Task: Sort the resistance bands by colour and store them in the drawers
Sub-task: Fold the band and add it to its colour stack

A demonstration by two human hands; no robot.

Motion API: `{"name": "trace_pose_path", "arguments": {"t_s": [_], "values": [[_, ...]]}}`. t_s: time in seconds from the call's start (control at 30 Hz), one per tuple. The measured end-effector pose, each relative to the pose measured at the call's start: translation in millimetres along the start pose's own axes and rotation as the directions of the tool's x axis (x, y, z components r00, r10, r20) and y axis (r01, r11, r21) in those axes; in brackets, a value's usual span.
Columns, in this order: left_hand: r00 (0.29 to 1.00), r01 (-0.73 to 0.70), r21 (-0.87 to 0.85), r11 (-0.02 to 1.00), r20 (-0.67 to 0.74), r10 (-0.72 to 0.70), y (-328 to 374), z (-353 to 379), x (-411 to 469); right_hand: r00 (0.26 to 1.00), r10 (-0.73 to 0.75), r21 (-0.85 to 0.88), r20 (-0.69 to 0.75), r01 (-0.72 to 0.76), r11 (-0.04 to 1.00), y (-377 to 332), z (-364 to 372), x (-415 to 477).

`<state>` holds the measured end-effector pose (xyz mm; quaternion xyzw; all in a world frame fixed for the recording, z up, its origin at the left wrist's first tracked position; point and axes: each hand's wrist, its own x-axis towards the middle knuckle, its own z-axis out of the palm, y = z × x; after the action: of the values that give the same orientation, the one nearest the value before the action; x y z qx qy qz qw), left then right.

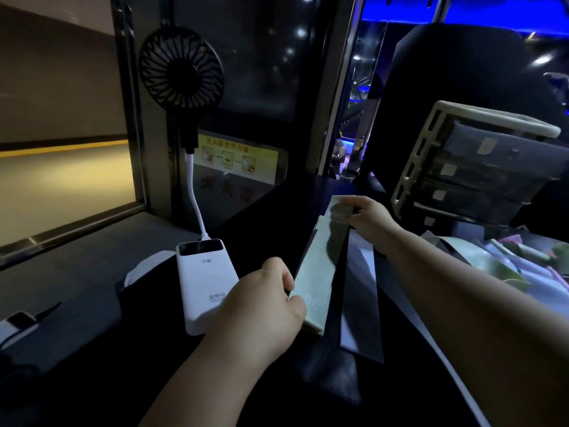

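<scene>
Left hand [261, 306] pinches the near end of the pale green resistance band [317, 272], right hand [369, 217] pinches the far end, band stretched lengthwise over the dark worktop [92, 349] just right of the white power bank [204, 288], drawer unit [480, 167] behind.

Both forearms bare, reaching forward over the table. Left grip [264, 303] near and low, knuckles up, fingers curled, pinching near end of green band [315, 266]. Right grip [371, 217] farther out, fingertips pinching the band's far end.
</scene>
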<state>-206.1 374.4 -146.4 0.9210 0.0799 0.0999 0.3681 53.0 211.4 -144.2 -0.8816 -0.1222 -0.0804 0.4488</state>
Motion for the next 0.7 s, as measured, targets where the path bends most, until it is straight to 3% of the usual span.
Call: {"name": "trace_pose_path", "arguments": {"t_s": [0.13,0.27,0.7], "values": [[1.0,-0.005,0.044,0.999,0.005,0.005,2,0,-1,1.0,-0.002,-0.06,0.018,0.003,0.998,8,8,3],[1.0,-0.009,0.094,0.996,0.005,0.009,3,1,-1,0.995,-0.093,-0.255,0.028,0.097,0.962,14,13,4],[1.0,-0.024,0.239,0.971,0.023,0.019,5,7,-1,0.998,-0.018,-0.461,0.068,0.048,0.886,28,28,5]]}}
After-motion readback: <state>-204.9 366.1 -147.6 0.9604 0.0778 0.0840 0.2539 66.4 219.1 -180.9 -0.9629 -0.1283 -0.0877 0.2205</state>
